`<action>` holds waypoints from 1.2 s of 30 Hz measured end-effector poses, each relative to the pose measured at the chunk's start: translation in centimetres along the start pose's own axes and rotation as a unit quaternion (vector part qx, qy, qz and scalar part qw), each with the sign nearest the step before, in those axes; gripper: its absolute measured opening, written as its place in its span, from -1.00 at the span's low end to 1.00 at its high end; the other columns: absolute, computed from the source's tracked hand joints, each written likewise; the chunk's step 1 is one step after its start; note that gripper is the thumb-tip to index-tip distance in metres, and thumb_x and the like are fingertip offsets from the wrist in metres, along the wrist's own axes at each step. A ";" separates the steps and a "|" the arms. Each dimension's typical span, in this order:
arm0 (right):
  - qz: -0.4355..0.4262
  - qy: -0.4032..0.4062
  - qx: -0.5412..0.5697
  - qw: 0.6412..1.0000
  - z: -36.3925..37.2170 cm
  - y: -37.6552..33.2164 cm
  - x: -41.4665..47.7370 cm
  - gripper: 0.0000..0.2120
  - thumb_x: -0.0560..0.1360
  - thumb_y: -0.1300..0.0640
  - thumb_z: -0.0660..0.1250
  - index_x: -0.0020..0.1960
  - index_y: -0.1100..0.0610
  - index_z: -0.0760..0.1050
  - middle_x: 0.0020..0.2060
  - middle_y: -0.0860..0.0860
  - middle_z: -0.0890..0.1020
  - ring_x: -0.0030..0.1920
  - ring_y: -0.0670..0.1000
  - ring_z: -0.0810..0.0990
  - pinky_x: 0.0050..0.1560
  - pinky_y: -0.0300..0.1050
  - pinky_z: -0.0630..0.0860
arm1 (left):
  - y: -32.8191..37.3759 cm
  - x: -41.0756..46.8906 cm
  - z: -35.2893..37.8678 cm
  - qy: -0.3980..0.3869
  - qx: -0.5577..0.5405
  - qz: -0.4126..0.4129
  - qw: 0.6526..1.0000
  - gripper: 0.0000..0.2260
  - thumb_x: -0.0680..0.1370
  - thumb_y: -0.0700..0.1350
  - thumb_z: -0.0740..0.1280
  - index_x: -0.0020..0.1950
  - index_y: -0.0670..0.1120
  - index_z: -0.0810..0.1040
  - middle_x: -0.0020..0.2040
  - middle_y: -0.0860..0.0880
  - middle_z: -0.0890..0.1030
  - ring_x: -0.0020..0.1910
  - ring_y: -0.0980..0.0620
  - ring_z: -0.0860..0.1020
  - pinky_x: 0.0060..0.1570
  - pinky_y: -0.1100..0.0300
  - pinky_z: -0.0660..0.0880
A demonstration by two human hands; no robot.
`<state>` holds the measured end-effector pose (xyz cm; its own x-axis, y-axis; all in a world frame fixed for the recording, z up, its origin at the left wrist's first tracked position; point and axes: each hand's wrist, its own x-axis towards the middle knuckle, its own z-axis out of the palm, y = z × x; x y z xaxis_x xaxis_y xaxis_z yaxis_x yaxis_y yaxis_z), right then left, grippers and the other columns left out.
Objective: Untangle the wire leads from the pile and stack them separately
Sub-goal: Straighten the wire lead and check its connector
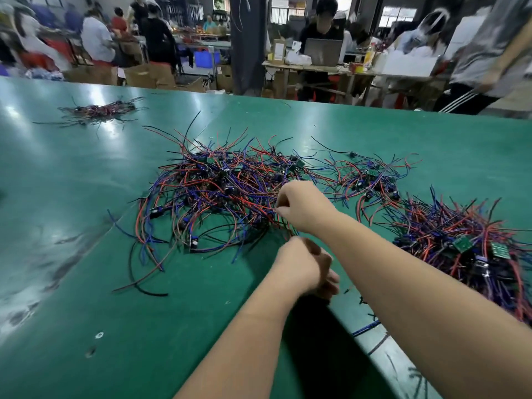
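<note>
Starting at the pile (224, 194): it sprawls mid-surface (86, 197), and the lead (283, 226) you're after leaves its near right edge, running roughly toward you. Your right grip (302, 208) is the nearer one, right at that edge, with its fingers curled in a pinch on the lead. Your left grip (299, 266) sits just nearer you, fingers curled, though the blur means I cannot tell what it holds. The pull probably goes toward you and right, where the stack (460, 243) lies.
</note>
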<state>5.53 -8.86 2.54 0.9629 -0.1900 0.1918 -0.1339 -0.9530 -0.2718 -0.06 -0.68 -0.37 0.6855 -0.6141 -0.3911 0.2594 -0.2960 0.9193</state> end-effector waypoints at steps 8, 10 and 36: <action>0.097 0.163 0.387 0.902 -6.2 2.0 -6.9 -0.86 0.45 0.15 0.43 -0.28 0.06 0.60 -0.55 -0.13 0.50 -0.52 -0.14 0.33 -0.50 -0.29 0.26 | 1.0 0.5 -2.6 0.135 -0.270 0.055 0.952 -0.70 0.66 -0.04 0.00 0.04 -0.15 0.46 -0.29 -0.11 0.57 -0.58 0.05 0.53 -0.59 0.31 0.44; 0.104 0.130 0.454 0.875 -7.1 2.7 -9.4 -0.89 0.42 0.18 0.45 -0.28 0.09 0.61 -0.52 -0.07 0.49 -0.49 -0.11 0.34 -0.49 -0.31 0.27 | 1.2 0.4 -2.8 0.114 -0.325 0.066 0.937 -0.59 0.66 0.12 -0.03 0.03 -0.13 0.48 -0.24 -0.10 0.62 -0.51 0.07 0.58 -0.56 0.30 0.46; 0.152 -0.009 0.407 0.900 -3.4 3.8 -16.2 -0.86 0.50 0.15 0.35 -0.22 0.15 0.59 -0.39 0.04 0.65 -0.47 -0.08 0.51 -0.34 -0.14 0.44 | -0.9 -0.1 -1.6 0.227 0.309 0.193 0.903 -0.77 0.28 0.06 0.51 -0.35 -0.07 0.58 -0.41 0.05 0.62 -0.36 0.16 0.57 -0.32 0.31 0.48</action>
<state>-11.35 -10.19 1.58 0.9153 -0.4021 -0.0215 -0.1826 -0.3667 -0.9122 0.77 0.83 -1.07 0.8882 -0.4375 0.1401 -0.3915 -0.5613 0.7292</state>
